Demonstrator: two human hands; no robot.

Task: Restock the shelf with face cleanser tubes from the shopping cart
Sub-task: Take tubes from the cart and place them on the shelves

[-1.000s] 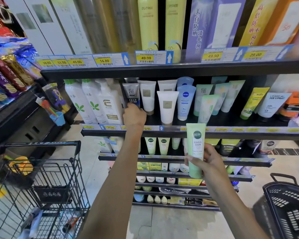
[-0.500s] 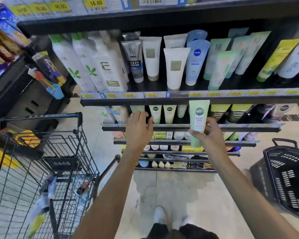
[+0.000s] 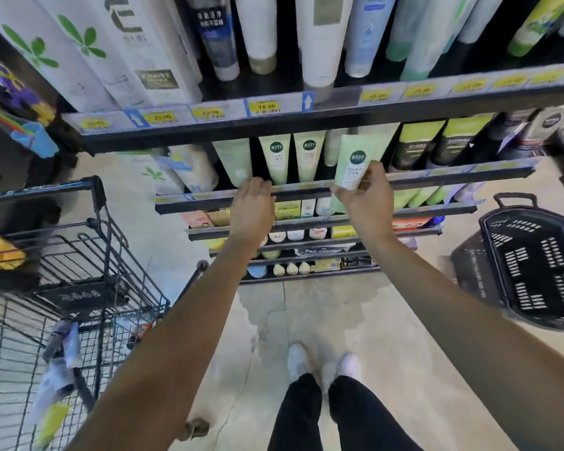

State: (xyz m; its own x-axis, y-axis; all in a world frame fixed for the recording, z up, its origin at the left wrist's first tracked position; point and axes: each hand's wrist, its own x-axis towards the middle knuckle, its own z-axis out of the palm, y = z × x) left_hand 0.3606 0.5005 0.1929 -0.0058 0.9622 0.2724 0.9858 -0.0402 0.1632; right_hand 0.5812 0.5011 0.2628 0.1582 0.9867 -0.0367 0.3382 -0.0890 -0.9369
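The pale green face cleanser tube (image 3: pixel 355 164) stands upright at the front lip of the second shelf (image 3: pixel 453 174), its flat crimped end up and its lower part hidden behind the fingers that hold it. The right hand (image 3: pixel 365 200) grips it from the front, fingers curled round the tube's right edge and thumb on the left, so the round dark-green logo and the printed lines below it face the camera. Just to its left, inside the same shelf, two matching tubes (image 3: pixel 275 157) with the same logo stand side by side, and a plainer green tube (image 3: pixel 235 161) stands left of those. The left hand (image 3: pixel 253 206) holds nothing: its fingers are straight and relaxed, the tips touching or just above the shelf's front rail below that plainer tube (which of the two cannot be told from this angle). The shelf above (image 3: pixel 306 122) carries a row of yellow price labels, blurred, and larger white, blue and green tubes and bottles. Yellow-green and black tubes (image 3: pixel 414 148) fill the right part of the second shelf. At the lower left stands the wire shopping cart (image 3: pixel 79 288), with a few packets lying in its basket. A black plastic basket (image 3: pixel 534 265) sits on the floor to the right, and the person's white shoes (image 3: pixel 323 362) show on the pale floor between.
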